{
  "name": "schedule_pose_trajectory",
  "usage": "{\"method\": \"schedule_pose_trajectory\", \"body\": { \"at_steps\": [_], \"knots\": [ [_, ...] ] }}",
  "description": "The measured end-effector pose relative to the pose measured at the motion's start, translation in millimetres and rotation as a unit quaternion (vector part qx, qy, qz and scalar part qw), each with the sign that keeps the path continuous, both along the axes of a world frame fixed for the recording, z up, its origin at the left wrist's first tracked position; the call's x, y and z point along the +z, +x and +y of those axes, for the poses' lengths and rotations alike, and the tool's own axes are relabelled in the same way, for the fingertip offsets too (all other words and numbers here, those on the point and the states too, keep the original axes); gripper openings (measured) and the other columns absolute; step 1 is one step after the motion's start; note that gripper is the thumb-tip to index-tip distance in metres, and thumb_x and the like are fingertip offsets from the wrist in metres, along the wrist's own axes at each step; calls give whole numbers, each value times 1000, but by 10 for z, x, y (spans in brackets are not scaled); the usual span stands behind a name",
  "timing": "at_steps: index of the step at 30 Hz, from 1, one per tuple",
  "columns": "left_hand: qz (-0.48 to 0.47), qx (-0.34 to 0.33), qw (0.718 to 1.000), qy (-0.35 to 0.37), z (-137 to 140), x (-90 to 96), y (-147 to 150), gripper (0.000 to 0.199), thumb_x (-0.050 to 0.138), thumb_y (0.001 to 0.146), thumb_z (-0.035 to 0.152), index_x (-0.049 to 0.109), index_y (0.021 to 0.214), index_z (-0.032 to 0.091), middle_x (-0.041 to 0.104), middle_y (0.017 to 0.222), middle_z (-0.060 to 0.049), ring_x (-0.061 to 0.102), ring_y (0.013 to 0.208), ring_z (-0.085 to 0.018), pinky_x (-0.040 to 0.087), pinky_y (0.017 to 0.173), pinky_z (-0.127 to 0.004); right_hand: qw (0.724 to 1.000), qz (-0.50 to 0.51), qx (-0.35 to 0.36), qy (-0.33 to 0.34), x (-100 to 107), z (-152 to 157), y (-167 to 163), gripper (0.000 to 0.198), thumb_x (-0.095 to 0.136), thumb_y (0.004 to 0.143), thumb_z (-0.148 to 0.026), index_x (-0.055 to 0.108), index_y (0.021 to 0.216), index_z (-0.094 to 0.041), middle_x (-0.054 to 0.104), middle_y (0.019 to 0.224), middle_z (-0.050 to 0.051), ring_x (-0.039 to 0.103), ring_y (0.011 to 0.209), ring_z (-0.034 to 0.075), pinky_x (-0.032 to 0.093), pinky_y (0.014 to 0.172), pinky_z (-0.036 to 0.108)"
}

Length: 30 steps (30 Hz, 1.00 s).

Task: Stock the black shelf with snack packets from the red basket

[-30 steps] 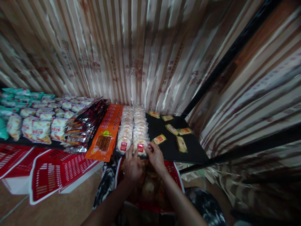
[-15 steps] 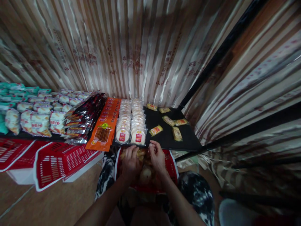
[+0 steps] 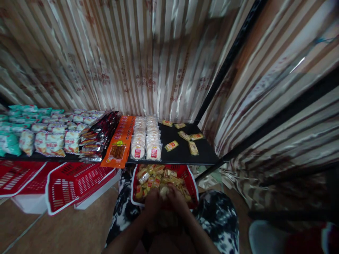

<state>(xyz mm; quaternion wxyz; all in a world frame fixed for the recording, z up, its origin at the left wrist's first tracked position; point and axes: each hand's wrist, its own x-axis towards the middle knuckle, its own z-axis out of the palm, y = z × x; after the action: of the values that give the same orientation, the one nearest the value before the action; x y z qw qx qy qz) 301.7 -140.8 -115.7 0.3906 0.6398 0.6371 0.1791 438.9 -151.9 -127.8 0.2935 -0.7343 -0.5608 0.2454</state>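
Both hands are down inside a red basket (image 3: 196,183) with a white rim, full of small yellow-wrapped snack packets (image 3: 153,171). My left hand (image 3: 153,201) is in shadow at the basket's near side, fingers curled in. Close by on the right, my right hand (image 3: 176,195) also has its fingers bent. Between them shows a pale rounded item (image 3: 164,192), too dim to name; the fingertips are partly hidden. Several yellow packets (image 3: 172,145) lie scattered on the black shelf (image 3: 177,157) just beyond the basket.
Left of the loose packets stand two rows of round white crackers (image 3: 145,141), an orange snack bag (image 3: 119,144), dark foil packs (image 3: 97,137), white bags (image 3: 53,141) and teal bags (image 3: 9,143). Red baskets (image 3: 76,183) sit below. A black post (image 3: 225,74) slants up at right before striped sheeting (image 3: 169,63).
Both hands have moved from the shelf's front edge down and back into the basket, drawing closer together. The packets on the shelf lie as before; the view has shifted slightly.
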Motion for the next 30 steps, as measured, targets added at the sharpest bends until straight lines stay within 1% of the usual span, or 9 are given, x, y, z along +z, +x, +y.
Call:
{"method": "schedule_pose_trajectory", "body": {
  "at_steps": [3,7,11,14,17,20,22,26,30],
  "knots": [
    [-10,-18,1000,11,85,86,-17,10,45,75,12,52,76,19,61,71,0,58,71,-15,42,68,-25,996,91,9,-20,140,31,32,37,46,74,-19,64,106,-19,72,92,9,68,82,20,53,71,29],
    [-15,-41,998,54,160,355,-74,11,44,80,19,53,87,19,63,84,-2,59,82,-16,43,76,-26,982,185,13,-24,408,92,-7,38,48,76,-32,60,111,-21,71,91,6,67,82,20,53,76,35],
    [83,-105,977,169,128,589,-160,20,39,85,20,57,94,19,62,97,-8,57,96,-21,43,84,-31,923,382,-37,-32,556,124,-173,46,49,78,-45,52,116,-20,66,106,10,66,87,20,54,75,35],
    [147,-159,944,248,62,555,-240,24,37,87,20,60,96,19,63,101,-10,56,101,-22,44,88,-33,879,467,-92,-35,544,103,-280,43,56,74,-47,53,108,-20,67,98,9,67,80,20,55,71,34],
    [139,-189,912,335,6,389,-319,22,40,88,22,61,95,21,63,105,-8,53,108,-21,44,92,-33,860,489,-138,-32,504,69,-326,35,65,65,-42,57,92,-21,68,75,3,66,70,19,55,65,31],
    [103,-117,895,418,-5,254,-371,24,39,87,18,62,93,20,61,110,-8,51,112,-22,45,92,-36,838,510,-190,-29,509,52,-336,29,71,56,-36,58,79,-23,67,68,-1,66,66,18,55,61,29],
    [73,-46,896,435,6,226,-393,27,36,86,16,61,95,18,60,111,-9,52,110,-21,46,91,-38,826,522,-211,-25,540,50,-346,27,72,53,-33,59,75,-23,67,67,-2,65,67,18,54,60,27],
    [30,51,920,387,35,272,-462,30,38,84,20,58,105,13,59,111,-14,53,107,-23,47,90,-41,817,529,-228,-21,598,51,-390,29,74,49,-31,62,74,-23,69,69,-2,64,65,16,51,56,23],
    [-39,61,954,291,63,346,-558,35,41,84,27,56,112,13,59,115,-14,53,111,-24,43,96,-43,832,513,-212,-16,590,51,-401,38,76,46,-37,65,79,-20,70,69,0,63,60,17,48,51,25]
  ]
}}
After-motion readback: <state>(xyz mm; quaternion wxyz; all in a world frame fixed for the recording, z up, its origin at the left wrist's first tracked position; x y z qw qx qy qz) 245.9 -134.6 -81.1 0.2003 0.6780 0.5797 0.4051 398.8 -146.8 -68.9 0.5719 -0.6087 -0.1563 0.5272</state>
